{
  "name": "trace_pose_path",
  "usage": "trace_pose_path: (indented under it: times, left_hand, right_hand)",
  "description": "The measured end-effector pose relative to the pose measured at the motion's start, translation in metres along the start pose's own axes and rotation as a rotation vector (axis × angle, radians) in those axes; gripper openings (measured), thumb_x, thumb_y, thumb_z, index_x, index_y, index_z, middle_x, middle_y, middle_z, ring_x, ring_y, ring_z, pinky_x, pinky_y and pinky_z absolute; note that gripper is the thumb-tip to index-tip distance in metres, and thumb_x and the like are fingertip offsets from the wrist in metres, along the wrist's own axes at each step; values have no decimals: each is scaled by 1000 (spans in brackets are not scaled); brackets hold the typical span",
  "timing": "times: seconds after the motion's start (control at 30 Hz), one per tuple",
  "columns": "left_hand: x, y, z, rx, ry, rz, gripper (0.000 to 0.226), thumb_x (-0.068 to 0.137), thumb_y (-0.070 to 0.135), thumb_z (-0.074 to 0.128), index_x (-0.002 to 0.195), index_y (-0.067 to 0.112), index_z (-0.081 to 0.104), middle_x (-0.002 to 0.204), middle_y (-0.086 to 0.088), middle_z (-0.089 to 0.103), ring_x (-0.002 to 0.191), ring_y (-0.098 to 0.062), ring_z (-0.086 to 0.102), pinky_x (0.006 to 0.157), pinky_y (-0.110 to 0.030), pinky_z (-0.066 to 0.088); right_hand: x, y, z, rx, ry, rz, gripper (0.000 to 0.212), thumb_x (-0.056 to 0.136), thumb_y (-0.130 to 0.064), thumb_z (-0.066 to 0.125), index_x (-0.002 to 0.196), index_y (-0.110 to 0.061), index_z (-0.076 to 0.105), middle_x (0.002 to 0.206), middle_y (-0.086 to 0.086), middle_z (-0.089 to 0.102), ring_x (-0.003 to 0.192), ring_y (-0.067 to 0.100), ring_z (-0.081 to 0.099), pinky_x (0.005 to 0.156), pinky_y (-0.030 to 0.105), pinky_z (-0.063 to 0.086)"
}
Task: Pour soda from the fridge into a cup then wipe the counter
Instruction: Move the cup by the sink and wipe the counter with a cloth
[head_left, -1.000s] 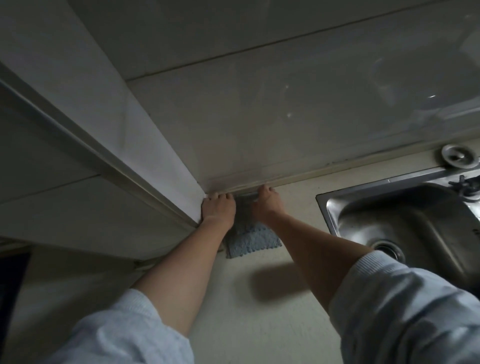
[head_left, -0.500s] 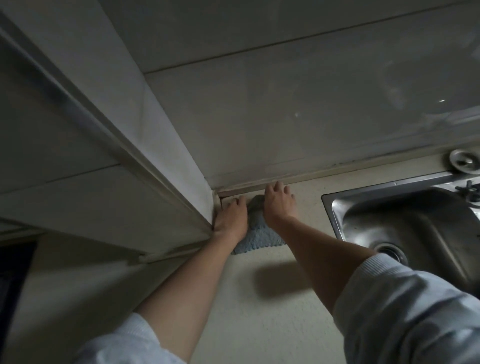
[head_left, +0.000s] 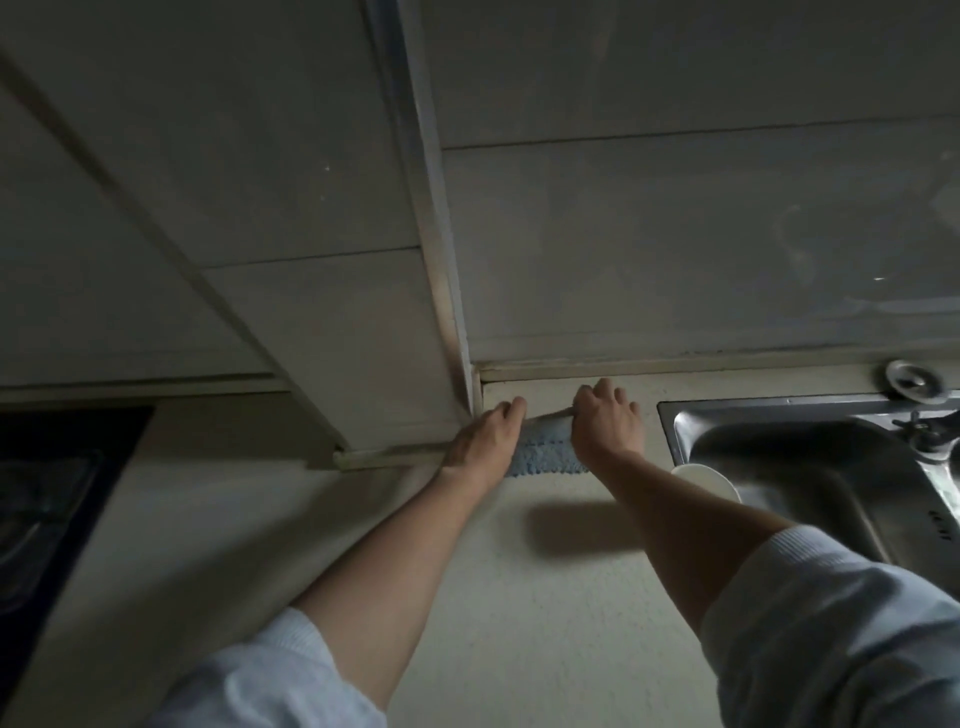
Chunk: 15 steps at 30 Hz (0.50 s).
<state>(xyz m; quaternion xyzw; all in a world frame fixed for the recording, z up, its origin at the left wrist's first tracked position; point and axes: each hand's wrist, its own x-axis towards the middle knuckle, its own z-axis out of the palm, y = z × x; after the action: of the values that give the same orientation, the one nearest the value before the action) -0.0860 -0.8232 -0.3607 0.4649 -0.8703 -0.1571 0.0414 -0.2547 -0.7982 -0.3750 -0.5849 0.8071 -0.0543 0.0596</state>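
Grip closed on the blue cloth (head_left: 545, 460) — left hand (head_left: 485, 441) and right hand (head_left: 605, 426) each pinching an end

The blue cloth (head_left: 543, 457) shows only between left hand (head_left: 485, 439) and right hand (head_left: 605, 426); a white cup (head_left: 704, 479) (right of centre) is half hidden behind the right forearm (head_left: 691, 525).

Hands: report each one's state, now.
Left hand: grips the blue cloth on the counter.
Right hand: fingers curled, grips the blue cloth too.
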Motion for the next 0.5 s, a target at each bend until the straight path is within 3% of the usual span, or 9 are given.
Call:
trace_pose_path:
  times: [0.27,0.4,0.5]
  left_hand:
    - [-39,-18,2,-331,145,-94,30,83,-4,55,109,8,59,118,-11,52,103,-30,57,88,-36,48]
    - [-55,-18,12,-513,163,-179,17,86,8,57,101,8,65,111,-14,60,100,-31,59,79,-29,44]
    - [-75,-10,10,-743,173,-239,17,94,16,53,106,15,64,106,-3,68,99,-22,61,75,-26,43]
  right_hand:
    - [-52,-13,-32,215,138,-78,10,98,-18,46,98,-17,56,95,8,69,78,29,59,70,31,36]
    - [-87,-14,-57,475,173,-103,12,97,-17,52,103,-12,61,92,9,71,76,25,59,60,27,31]
    - [-111,-16,-72,556,210,-72,14,97,-15,53,107,-12,62,90,2,66,76,17,52,58,24,26]
